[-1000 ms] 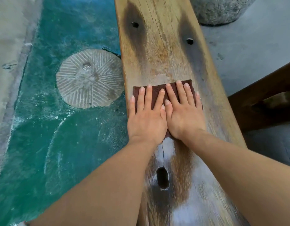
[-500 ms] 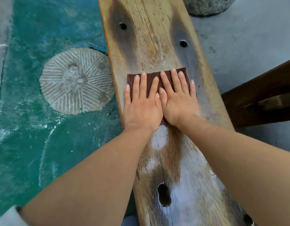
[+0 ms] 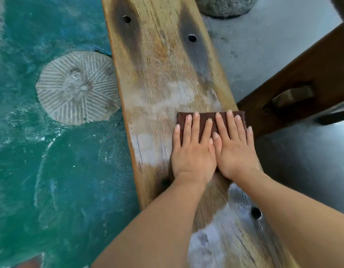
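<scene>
Left hand (image 3: 193, 151), right hand (image 3: 236, 151) press sandpaper (image 3: 203, 116) at plank's (image 3: 157, 64) right edge; room leftward.

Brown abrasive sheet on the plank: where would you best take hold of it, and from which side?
Pinch the brown abrasive sheet by its far right corner, coming from the right. It lies flat under the left hand and right hand, no edge lifted, but that corner seems to reach just past the plank edge.

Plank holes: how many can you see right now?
4 holes in the plank: two at the far end, one near the right arm, one half-hidden by the left wrist. Arms may cover more.
</scene>
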A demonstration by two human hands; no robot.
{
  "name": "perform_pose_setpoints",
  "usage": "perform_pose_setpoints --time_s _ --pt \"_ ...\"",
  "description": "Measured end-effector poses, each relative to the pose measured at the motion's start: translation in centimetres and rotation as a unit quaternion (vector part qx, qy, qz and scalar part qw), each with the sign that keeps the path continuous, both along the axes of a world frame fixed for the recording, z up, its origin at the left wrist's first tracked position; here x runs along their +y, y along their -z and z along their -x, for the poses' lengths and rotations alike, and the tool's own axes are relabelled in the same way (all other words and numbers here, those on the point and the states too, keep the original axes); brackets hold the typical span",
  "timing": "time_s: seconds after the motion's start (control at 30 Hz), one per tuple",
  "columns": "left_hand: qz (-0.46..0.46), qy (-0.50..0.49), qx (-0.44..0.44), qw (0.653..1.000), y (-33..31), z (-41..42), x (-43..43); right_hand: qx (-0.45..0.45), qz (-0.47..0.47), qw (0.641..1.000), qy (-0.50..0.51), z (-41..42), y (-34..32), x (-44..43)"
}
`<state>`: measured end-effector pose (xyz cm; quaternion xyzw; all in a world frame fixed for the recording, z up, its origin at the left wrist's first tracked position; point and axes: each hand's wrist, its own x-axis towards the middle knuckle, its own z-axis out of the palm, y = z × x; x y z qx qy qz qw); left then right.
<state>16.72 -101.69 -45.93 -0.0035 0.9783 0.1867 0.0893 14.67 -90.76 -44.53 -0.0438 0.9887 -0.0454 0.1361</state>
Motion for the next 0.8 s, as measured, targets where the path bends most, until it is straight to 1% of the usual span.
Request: perform_pose_setpoints --time_s 0.3,0.5,0.57,0.6,0.67,0.8 --pt "0.000 0.020 -0.016 1.000 -0.8 -12.7 4.0 -0.025 -0.022 0.999 0.009 -12.6 -1.1 3.9" --pt "0.021 0.022 -0.016 0.999 -1.3 -19.7 5.9 -0.037 -0.028 0.999 0.000 -19.3 -1.4 5.8" --pt "0.007 0.014 -0.034 0.999 -1.9 -21.0 6.2 -0.033 -0.027 0.999 0.002 -20.7 -1.2 6.1" --pt "0.008 0.012 -0.026 1.000 -2.0 -21.3 6.2 -0.031 -0.025 0.999 0.004 -21.2 -1.1 6.1" --pt "0.023 0.037 -0.026 0.999 -1.7 -21.7 6.1 -0.030 -0.026 0.999 0.005 -21.4 -0.9 6.1" --pt "0.022 0.063 -0.038 0.997 -1.9 -20.9 5.4 -0.032 -0.046 0.998 -0.004 -20.8 -0.6 6.3"
